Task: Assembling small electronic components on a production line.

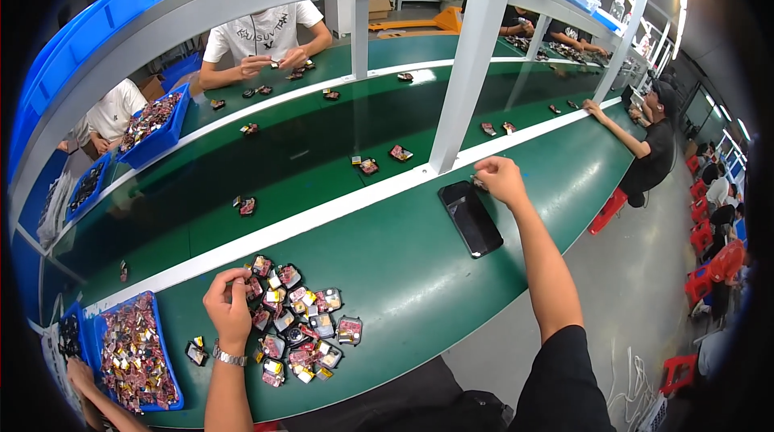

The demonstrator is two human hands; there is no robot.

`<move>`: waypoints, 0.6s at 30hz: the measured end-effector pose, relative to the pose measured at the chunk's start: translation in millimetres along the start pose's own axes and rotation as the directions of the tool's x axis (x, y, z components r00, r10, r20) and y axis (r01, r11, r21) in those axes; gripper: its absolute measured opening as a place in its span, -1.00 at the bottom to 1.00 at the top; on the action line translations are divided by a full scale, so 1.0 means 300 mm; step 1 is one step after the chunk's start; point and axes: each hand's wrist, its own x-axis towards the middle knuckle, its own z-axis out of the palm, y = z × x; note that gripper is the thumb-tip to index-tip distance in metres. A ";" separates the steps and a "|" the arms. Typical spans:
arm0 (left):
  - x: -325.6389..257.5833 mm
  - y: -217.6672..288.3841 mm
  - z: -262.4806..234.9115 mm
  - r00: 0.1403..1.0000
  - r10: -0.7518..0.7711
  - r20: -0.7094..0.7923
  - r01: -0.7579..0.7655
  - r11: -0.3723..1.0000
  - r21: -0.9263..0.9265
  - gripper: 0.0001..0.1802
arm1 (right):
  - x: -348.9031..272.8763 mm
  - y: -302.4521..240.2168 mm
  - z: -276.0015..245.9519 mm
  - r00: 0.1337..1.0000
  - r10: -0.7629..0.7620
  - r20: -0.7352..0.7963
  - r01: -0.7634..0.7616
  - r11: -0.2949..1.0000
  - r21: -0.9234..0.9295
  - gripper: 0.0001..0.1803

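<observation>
My left hand, with a metal watch on its wrist, is curled at the left edge of a heap of small electronic modules. Its fingers are closed, and what they hold, if anything, is hidden. The modules have black casings, red circuit boards and yellow or silver parts. My right hand reaches far to the right, fingers pinched just beyond the top end of a black smartphone. Something small and dark shows under its fingertips, too little of it to name. One loose module lies left of my left wrist.
A blue tray full of small circuit boards stands at the left, with another person's hand beside it. Beyond a white rail, scattered modules lie on the dark green belt. A white post rises near my right hand.
</observation>
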 end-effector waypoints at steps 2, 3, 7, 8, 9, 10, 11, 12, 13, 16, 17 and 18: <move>0.004 0.005 0.017 1.000 -0.022 0.003 0.022 1.000 -0.022 -0.86 | 0.029 0.130 -0.024 0.998 0.061 -0.012 -0.061 0.997 0.048 -0.79; 0.001 0.001 0.014 1.000 -0.020 0.000 0.020 1.000 -0.025 -0.86 | 0.025 0.132 -0.024 0.993 0.121 -0.006 -0.120 0.987 0.109 -0.79; -0.006 -0.006 -0.002 1.000 -0.005 0.031 0.004 1.000 0.016 -0.85 | 0.012 0.126 -0.048 0.989 0.147 0.000 -0.147 0.989 0.024 -0.77; -0.007 -0.008 -0.003 0.999 -0.018 0.028 0.017 1.000 0.008 -0.85 | 0.001 0.122 -0.054 0.989 0.150 -0.002 -0.150 0.988 0.025 -0.77; -0.007 -0.008 -0.006 0.999 -0.030 0.023 0.030 1.000 0.001 -0.86 | -0.014 0.114 -0.055 0.999 0.037 -0.024 -0.039 0.993 -0.108 -0.71; -0.005 -0.006 -0.003 0.999 -0.029 0.026 0.029 1.000 0.004 -0.86 | -0.030 0.106 -0.057 0.996 -0.078 -0.031 0.068 0.968 -0.241 -0.64; -0.004 -0.001 0.004 0.999 -0.029 0.026 0.029 1.000 -0.004 -0.86 | -0.046 0.098 -0.061 0.997 -0.074 -0.031 0.065 0.969 -0.238 -0.64; -0.001 0.003 0.007 0.999 -0.027 0.029 0.028 1.000 -0.012 -0.86 | -0.066 0.088 -0.069 0.976 -0.191 -0.104 0.149 0.935 -0.322 -0.55; 0.000 0.001 0.007 0.999 -0.025 0.036 0.025 1.000 -0.009 -0.86 | -0.085 0.079 -0.074 0.937 -0.308 -0.166 0.219 0.885 -0.410 -0.44; -0.006 -0.007 0.001 0.999 -0.044 0.016 0.044 0.999 0.002 -0.86 | -0.163 -0.050 -0.032 0.973 -0.200 -0.117 0.153 0.934 -0.323 -0.25; -0.007 -0.010 0.001 0.999 -0.042 0.023 0.042 0.999 0.003 -0.86 | -0.205 -0.094 -0.015 0.997 -0.066 -0.034 0.055 0.963 -0.265 -0.20; -0.007 -0.010 0.006 0.999 -0.045 0.025 0.045 0.999 -0.003 -0.86 | -0.237 -0.078 0.006 0.991 -0.128 -0.030 0.110 0.931 -0.349 -0.15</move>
